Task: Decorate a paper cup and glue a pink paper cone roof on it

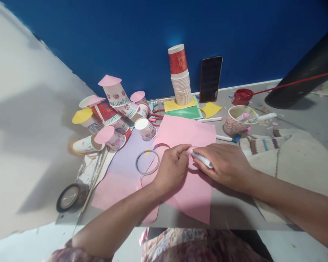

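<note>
Head view. Your right hand (226, 163) holds a white marker (202, 158), fingers closed around its barrel, the tip pointing left onto the pink paper (188, 134). Your left hand (171, 167) lies on the same sheet just left of the marker, fingers curled and pressed down, index fingertip touching the paper beside the tip. What lies under the fingertips is hidden. The pink paper covers the middle of the grey table (235, 211), overlapping a lilac sheet (131, 153) on its left. A tape ring (147, 162) lies flat just left of your left hand. Beyond it is a pile of decorated paper cups (112, 112), some capped with pink or yellow discs. A tall cup stack (180, 76) stands against the blue wall (125, 36), with a phone (210, 79) leaning upright beside it. To the right, a cup with markers (236, 120) stands near a second marker (228, 138). A black tape roll (69, 196) lies at the near left edge.
</note>
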Demonstrator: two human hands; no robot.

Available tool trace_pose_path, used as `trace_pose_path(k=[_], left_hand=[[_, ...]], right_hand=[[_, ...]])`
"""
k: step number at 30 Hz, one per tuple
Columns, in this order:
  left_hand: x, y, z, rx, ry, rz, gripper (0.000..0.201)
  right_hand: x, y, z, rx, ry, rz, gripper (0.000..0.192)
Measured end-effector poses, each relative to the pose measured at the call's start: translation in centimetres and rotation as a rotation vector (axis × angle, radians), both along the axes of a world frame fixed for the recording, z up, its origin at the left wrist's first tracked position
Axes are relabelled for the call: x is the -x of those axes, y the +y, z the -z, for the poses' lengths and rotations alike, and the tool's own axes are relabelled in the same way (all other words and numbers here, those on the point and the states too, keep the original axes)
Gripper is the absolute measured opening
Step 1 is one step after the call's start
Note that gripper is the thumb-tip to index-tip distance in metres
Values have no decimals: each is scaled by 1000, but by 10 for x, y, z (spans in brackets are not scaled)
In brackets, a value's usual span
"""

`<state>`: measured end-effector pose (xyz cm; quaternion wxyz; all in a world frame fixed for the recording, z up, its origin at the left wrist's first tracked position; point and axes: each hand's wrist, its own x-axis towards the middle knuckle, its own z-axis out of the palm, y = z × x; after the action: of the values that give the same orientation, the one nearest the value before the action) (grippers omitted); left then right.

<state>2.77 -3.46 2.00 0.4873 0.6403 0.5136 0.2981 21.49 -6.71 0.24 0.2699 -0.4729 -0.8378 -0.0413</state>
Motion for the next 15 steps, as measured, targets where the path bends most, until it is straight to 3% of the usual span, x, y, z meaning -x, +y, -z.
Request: trace_pose_path(k=[4,10,15], left_hand=[[0,-2,0,40,23,-15,41],[3,7,4,172,-47,-32,48],[3,9,6,292,-278,-116,41]], right_hand=[[-2,2,-2,175,173,83,25],[-12,11,-23,328,778,312,15],[-23,22,-21,493,995,271,21]])
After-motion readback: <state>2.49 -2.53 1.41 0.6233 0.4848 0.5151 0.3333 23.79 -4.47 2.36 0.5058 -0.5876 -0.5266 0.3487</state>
